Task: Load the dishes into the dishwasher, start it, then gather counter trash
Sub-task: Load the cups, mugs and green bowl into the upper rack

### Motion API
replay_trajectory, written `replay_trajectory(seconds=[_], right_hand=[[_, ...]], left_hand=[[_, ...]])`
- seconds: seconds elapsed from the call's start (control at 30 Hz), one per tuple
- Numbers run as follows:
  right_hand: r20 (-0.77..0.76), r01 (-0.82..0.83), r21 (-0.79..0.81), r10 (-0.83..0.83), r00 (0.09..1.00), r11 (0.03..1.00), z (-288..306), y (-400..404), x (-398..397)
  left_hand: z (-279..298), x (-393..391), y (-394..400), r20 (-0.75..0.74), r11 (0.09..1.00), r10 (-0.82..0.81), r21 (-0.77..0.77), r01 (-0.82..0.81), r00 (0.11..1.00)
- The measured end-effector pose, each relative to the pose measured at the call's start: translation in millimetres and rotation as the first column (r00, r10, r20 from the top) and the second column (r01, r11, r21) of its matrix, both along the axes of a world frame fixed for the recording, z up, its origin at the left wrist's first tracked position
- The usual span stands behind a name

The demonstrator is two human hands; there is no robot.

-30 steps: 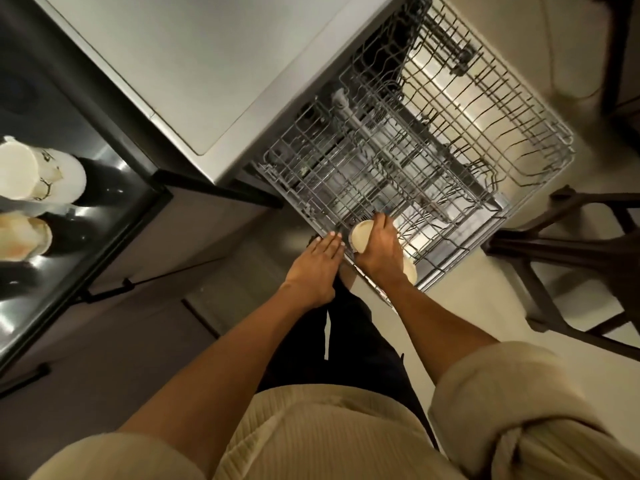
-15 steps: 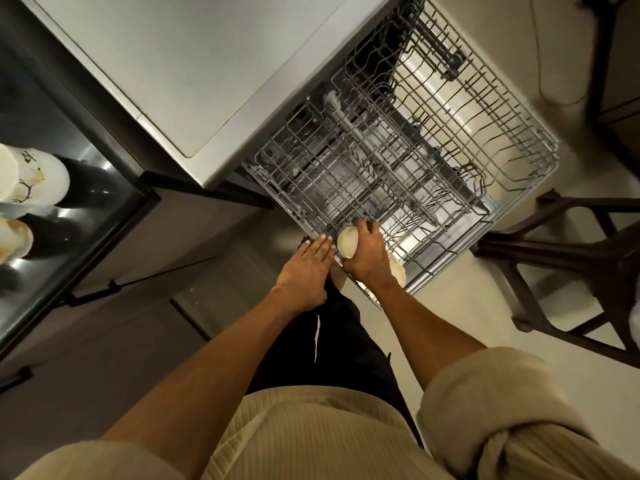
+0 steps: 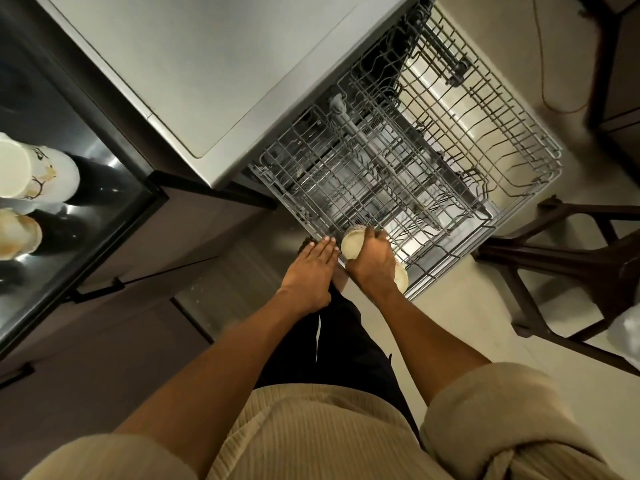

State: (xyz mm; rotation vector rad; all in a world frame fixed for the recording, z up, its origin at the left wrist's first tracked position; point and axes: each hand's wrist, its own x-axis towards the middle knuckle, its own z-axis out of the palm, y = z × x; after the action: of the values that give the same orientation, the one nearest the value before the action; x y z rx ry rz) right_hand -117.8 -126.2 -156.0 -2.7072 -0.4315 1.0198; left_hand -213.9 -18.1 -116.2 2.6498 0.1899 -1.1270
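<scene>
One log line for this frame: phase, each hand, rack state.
phase: loading dishes | right hand: grips cream cup at near edge of rack | left hand: open, flat beside cup | rack: pulled out, otherwise bare

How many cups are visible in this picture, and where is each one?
3. One cup is in the right hand at the rack's near corner. Two cups stand on the dark counter at left. Others may be hidden outside the view.
</scene>
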Motion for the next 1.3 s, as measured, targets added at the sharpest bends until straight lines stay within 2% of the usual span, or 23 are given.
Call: replay_trajectory(seconds=[0.23, 0.53, 0.73, 0.9, 1.07, 1.2, 1.3], right_hand=[[-0.014, 0.001, -0.062, -0.002, 1.0, 0.998, -0.1, 6.2, 3.1], [-0.115, 0.007, -0.012, -0.008, 0.993, 1.0, 11.3, -0.9, 5.2], [-0.051, -0.016, 0.015, 0.016, 0.999, 1.0, 32.6, -2.8, -17.4], [-0.031, -0.151, 0.072, 0.153, 0.988, 0.986, 67.8, 8.0, -27.4], [0.143, -0.382, 0.118, 0.365, 0.92, 0.917, 108.4, 33.8, -28.1], [0.328, -0.529, 0.177, 0.457, 0.827, 0.83, 148.4, 66.8, -29.2], [0.403, -0.635, 0.223, 0.523, 0.751, 0.74, 180.5, 94.0, -36.3]], left_hand=[[-1.4, -0.4, 0.4, -0.002, 1.0, 0.011, -0.011, -0.011, 1.0], [0.9, 1.2, 2.7, 0.004, 1.0, 0.004, -0.023, -0.004, 1.0], [14.2, -4.0, 2.9, 0.038, 0.997, 0.031, -0.067, -0.029, 0.999], [42.3, -18.8, 13.4, 0.186, 0.986, 0.159, -0.072, -0.148, 0.97], [74.7, -33.6, 37.4, 0.368, 0.973, 0.208, 0.02, -0.231, 0.906], [109.6, -45.2, 59.7, 0.533, 0.939, 0.291, -0.002, -0.343, 0.794], [137.4, -57.3, 72.8, 0.638, 0.891, 0.358, -0.017, -0.453, 0.682]])
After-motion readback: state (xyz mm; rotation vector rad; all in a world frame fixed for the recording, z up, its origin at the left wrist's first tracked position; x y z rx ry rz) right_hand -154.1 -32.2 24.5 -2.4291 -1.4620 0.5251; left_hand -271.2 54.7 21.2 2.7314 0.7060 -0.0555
